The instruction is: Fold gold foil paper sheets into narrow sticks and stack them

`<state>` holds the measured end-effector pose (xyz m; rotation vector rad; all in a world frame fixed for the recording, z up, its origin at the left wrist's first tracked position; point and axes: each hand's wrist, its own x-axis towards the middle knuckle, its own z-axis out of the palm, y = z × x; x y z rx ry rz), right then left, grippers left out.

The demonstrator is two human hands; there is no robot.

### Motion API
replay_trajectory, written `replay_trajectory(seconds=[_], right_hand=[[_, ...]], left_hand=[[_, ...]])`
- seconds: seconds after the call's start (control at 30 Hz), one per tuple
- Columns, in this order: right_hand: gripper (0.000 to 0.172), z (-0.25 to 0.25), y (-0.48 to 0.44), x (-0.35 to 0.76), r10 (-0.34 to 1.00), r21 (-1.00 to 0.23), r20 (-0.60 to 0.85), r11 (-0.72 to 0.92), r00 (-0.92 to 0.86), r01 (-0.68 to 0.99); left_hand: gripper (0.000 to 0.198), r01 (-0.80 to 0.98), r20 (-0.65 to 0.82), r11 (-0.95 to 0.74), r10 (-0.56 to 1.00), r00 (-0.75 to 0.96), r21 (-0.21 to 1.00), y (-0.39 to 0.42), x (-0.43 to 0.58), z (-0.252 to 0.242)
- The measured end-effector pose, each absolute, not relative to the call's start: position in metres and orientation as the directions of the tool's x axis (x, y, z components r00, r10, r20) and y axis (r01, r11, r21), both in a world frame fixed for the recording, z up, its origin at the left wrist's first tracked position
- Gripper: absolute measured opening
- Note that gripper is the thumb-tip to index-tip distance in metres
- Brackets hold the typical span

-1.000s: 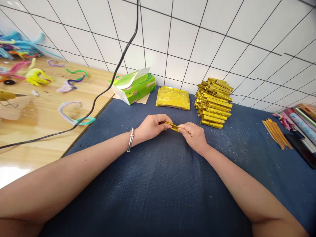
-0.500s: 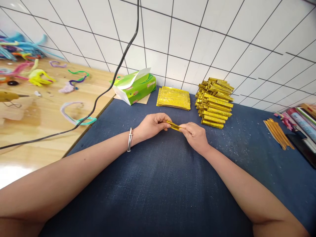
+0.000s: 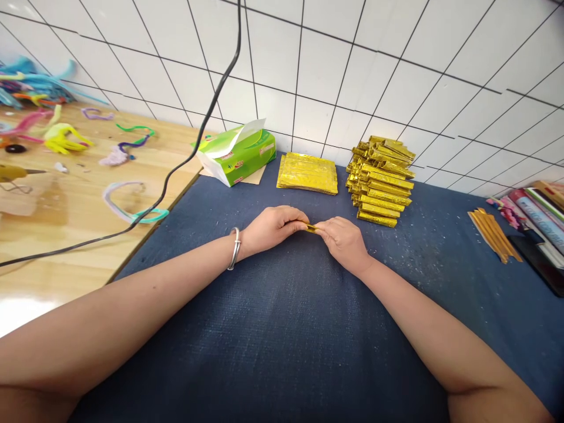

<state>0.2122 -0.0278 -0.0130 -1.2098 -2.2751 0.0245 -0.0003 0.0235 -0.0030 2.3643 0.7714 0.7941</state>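
A small folded strip of gold paper [image 3: 311, 228] is pinched between both hands above the dark blue cloth [image 3: 282, 329]. My left hand [image 3: 277, 228], with a silver bangle at the wrist, grips its left end. The right end is between the thumb and fingers of my right hand [image 3: 343, 239]. Most of the strip is hidden by the fingers. Behind the hands lies a flat stack of gold sheets [image 3: 307, 174]. To its right rises a pile of folded gold strips [image 3: 382, 183].
A green tissue box [image 3: 240, 155] stands behind my left hand. A black cable [image 3: 196, 147] crosses the left side over a wooden table [image 3: 79, 202] with pipe cleaners [image 3: 68, 138] and a glue gun [image 3: 13, 172]. At right are orange-brown strips [image 3: 496, 235], books [image 3: 540, 217] and a black phone-like object [image 3: 535, 264].
Both hands have drawn closer together on the gold strip, so less of it shows between them. The whole view has shifted slightly.
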Motion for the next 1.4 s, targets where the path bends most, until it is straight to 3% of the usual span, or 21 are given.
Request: replay_trajectory(seconds=[0.17,0.33,0.5,0.83,0.93,1.07,1.2,1.4], right_hand=[[0.025,-0.013,-0.029,0.211,0.765,-0.214,0.440,0.597,-0.469,0.773],[0.026,-0.013,-0.029,0.210,0.761,-0.206,0.439,0.602,-0.477,0.771],[0.026,-0.013,-0.029,0.210,0.757,-0.197,0.431,0.610,-0.490,0.768],[0.022,-0.012,-0.027,0.207,0.751,-0.236,0.430,0.629,-0.501,0.740],[0.022,-0.008,-0.029,0.206,0.741,-0.142,0.463,0.603,-0.486,0.785],[0.024,-0.004,-0.029,0.205,0.706,0.073,0.463,0.572,-0.536,0.817],[0.025,-0.003,-0.029,0.205,0.690,0.177,0.413,0.580,-0.595,0.795],[0.027,0.005,-0.041,0.208,0.671,0.137,0.306,0.671,-0.675,0.729]], left_hand=[[0.020,0.368,0.370,-0.710,0.654,0.660,0.600,0.025,-0.002,-0.008],[0.018,0.437,0.402,-0.764,0.630,0.664,0.475,0.026,-0.003,-0.006],[0.017,0.429,0.378,-0.792,0.593,0.711,0.435,0.027,-0.002,-0.003],[0.022,0.408,0.515,-0.906,0.403,0.756,0.110,0.017,-0.004,0.003],[0.023,0.377,0.501,-0.926,0.321,0.804,-0.012,0.021,-0.005,0.005],[0.023,0.313,0.421,-0.936,0.223,0.879,-0.157,0.025,-0.008,0.009],[0.021,0.286,0.349,-0.941,0.210,0.913,-0.181,0.025,-0.008,0.012],[0.020,0.281,0.286,-0.953,0.240,0.928,-0.112,0.015,-0.010,0.016]])
